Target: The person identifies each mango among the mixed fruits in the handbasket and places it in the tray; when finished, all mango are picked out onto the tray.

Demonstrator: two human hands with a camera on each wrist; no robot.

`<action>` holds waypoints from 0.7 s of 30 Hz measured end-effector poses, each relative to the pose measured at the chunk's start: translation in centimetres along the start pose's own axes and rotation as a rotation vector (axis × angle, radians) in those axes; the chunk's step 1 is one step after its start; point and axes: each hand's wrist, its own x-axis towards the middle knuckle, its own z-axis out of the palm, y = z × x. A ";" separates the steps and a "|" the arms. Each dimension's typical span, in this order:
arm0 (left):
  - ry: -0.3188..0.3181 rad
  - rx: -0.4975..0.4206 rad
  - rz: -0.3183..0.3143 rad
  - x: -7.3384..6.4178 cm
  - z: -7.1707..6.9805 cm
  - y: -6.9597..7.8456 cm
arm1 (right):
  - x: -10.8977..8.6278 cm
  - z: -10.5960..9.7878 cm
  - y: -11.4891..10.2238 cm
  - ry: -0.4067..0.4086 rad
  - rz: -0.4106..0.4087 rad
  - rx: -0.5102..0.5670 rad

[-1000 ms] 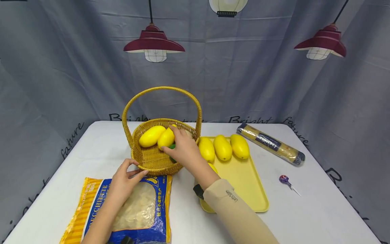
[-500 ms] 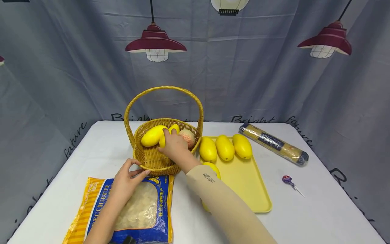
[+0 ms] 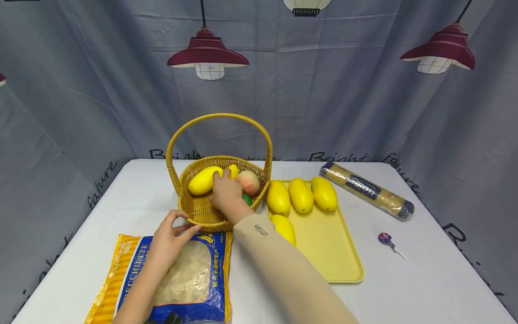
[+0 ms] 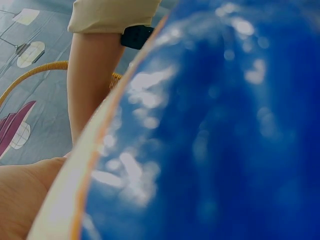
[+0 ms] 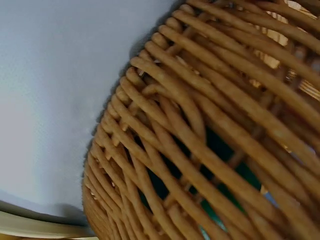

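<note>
Left hand (image 3: 171,235) at basket rim (image 3: 220,226), right hand (image 3: 227,193) inside

A beige sleeve (image 3: 291,265) is covering the right arm, small dark lettering (image 3: 261,230) is running near its cuff, a black device (image 4: 136,37) is sitting beside that cuff, and the left forearm (image 3: 150,276) is showing bare.

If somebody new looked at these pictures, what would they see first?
Probably the wicker basket with its tall arched handle, on the white table, the right hand inside it. Next, perhaps, the yellow fruits on the yellow tray at its right, and the shiny blue bag under the left arm.
</note>
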 end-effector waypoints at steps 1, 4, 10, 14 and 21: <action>-0.001 -0.004 0.001 0.0 0.0 0.0 | 0.0 0.0 0.0 0.003 0.000 -0.014; -0.003 -0.017 0.001 0.0 0.0 0.2 | 0.1 0.3 -0.1 0.016 -0.006 -0.047; -0.003 -0.026 0.001 0.0 0.1 0.4 | 0.3 0.9 0.2 0.067 -0.018 -0.042; -0.003 -0.022 0.001 -0.1 0.1 0.5 | 0.2 1.2 0.3 0.084 -0.022 -0.006; -0.003 -0.013 -0.003 -0.1 -0.1 0.5 | -0.3 0.8 0.5 0.055 -0.018 0.107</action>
